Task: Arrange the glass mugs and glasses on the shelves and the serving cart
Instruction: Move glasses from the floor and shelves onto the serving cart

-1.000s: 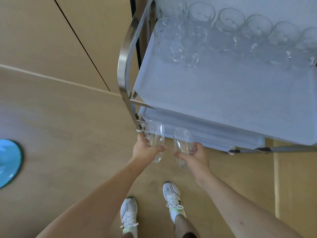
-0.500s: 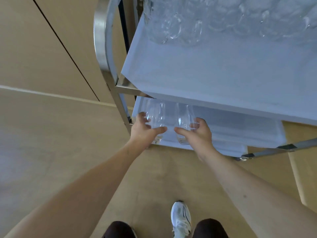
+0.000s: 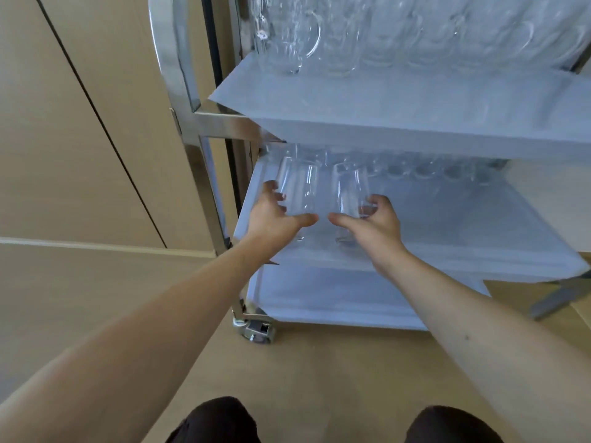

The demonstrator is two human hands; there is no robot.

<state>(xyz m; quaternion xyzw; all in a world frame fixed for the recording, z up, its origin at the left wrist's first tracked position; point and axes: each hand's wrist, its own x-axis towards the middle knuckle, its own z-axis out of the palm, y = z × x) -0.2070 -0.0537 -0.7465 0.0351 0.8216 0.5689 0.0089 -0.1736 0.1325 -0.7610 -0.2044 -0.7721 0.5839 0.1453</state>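
Serving cart (image 3: 220,126): a steel frame with three shelves, each lined with pale cloth; every place below is given relative to it.
Left hand (image 3: 275,217): curled around a clear glass tumbler (image 3: 297,190), thumb under one side and fingers behind the other, held over the left front of the cart's middle shelf (image 3: 447,225).
Right hand (image 3: 372,223): wrapped the same way around a second tumbler (image 3: 350,193), just right of the first.
Why held so: gripping low on each body likely keeps the rims clear of the top shelf (image 3: 399,100) overhead.
Middle shelf, back: a row of glasses (image 3: 425,169), blurred; the tumblers probably go in front.
Top shelf, back: handled glass mugs (image 3: 287,36) in a row.
Bottom shelf (image 3: 335,302): only cloth shows.
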